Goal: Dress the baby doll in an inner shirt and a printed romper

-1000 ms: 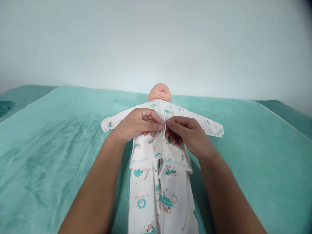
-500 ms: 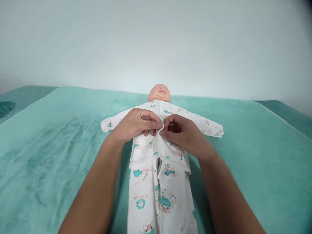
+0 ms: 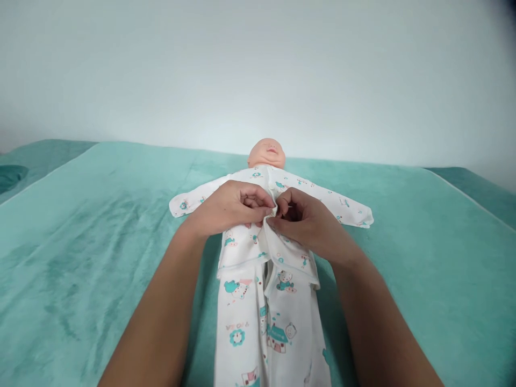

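Note:
A baby doll [image 3: 267, 153] lies on its back on a teal blanket [image 3: 100, 226], head away from me, arms spread. It wears a white printed top [image 3: 245, 247] and matching white trousers [image 3: 266, 328]. My left hand [image 3: 231, 207] pinches the left front edge of the top at the doll's chest. My right hand [image 3: 308, 220] pinches the right front edge, and the two hands meet at the middle seam. Both hands have curled fingers closed on the cloth.
The teal blanket covers a wide bed. A plain pale wall [image 3: 258, 70] stands behind the doll's head. A darker teal fold [image 3: 10, 177] lies at the far left edge.
Both hands have stayed at the doll's chest; the fingers have curled in tighter and pulled the two front edges of the top closer together.

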`<move>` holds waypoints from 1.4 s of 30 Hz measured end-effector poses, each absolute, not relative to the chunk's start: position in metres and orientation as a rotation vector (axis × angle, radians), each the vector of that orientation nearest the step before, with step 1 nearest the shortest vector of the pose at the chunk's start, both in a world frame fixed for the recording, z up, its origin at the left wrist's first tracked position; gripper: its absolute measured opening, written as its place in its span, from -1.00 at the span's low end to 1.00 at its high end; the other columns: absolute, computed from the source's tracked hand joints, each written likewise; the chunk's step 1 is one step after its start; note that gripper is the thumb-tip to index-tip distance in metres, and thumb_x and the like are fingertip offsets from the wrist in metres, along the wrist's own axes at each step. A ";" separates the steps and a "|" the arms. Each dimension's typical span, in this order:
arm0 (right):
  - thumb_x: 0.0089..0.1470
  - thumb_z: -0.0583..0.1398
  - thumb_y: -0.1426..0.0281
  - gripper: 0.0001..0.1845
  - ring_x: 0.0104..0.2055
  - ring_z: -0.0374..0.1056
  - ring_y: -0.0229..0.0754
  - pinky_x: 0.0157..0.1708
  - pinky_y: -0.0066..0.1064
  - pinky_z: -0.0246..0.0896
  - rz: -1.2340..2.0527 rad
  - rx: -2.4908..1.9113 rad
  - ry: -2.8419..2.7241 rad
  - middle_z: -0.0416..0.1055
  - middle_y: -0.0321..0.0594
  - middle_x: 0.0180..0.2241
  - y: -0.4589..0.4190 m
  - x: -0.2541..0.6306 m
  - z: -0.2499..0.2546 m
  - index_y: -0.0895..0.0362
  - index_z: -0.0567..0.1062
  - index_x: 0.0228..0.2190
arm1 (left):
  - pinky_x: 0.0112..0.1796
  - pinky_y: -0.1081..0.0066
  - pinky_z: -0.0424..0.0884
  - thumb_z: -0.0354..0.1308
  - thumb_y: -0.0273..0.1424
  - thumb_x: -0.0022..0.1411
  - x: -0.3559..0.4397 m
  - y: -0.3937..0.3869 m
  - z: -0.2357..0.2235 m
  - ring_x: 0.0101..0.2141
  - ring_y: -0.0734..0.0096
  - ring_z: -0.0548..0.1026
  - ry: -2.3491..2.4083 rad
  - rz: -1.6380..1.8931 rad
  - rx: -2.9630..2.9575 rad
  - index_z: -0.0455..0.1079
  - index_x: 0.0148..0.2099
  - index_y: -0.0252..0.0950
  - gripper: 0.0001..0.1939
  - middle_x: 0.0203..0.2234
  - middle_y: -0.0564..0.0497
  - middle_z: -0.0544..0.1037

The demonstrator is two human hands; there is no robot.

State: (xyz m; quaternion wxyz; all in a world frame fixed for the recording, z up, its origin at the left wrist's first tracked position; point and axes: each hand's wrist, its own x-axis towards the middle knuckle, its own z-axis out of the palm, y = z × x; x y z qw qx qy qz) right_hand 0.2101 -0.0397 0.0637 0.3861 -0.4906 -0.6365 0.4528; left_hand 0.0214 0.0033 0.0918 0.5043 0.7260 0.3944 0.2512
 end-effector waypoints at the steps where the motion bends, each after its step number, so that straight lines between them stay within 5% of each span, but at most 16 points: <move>1: 0.02 0.26 0.37 -0.77 -0.52 0.11 -0.34 -0.56 -0.45 -0.09 1.153 -1.252 -1.620 0.21 -0.44 -0.52 -0.040 0.210 0.064 0.06 0.26 -0.44 | -0.50 0.55 0.37 0.23 -0.41 0.11 0.022 0.003 0.091 -0.53 0.54 0.45 0.951 0.614 1.748 0.49 -0.31 -0.30 -0.92 -0.55 0.07 0.51; 10: 0.03 0.26 0.37 -0.78 -0.53 0.12 -0.34 -0.55 -0.45 -0.08 1.163 -1.247 -1.613 0.20 -0.44 -0.53 -0.039 0.210 0.064 0.06 0.27 -0.44 | -0.52 0.62 0.34 0.16 -0.55 0.03 0.025 0.002 0.092 -0.53 0.61 0.39 0.951 0.641 1.729 0.45 -0.29 -0.30 -0.84 -0.56 0.13 0.41; 34: 0.01 0.26 0.40 -0.81 -0.55 0.08 -0.36 -0.58 -0.46 -0.07 1.202 -1.231 -1.620 0.20 -0.45 -0.56 -0.040 0.211 0.068 0.07 0.30 -0.47 | -0.43 0.52 0.43 0.25 -0.36 0.17 0.016 0.007 0.094 -0.49 0.54 0.47 0.843 0.542 1.678 0.51 -0.24 -0.33 -0.86 -0.48 0.03 0.54; 42: 0.02 0.26 0.39 -0.81 -0.58 0.07 -0.37 -0.60 -0.46 -0.04 1.219 -1.236 -1.603 0.21 -0.45 -0.56 -0.040 0.211 0.068 0.07 0.30 -0.46 | -0.49 0.54 0.40 0.22 -0.49 0.09 0.020 0.007 0.088 -0.54 0.55 0.46 0.879 0.588 1.676 0.45 -0.29 -0.30 -0.92 -0.55 0.11 0.49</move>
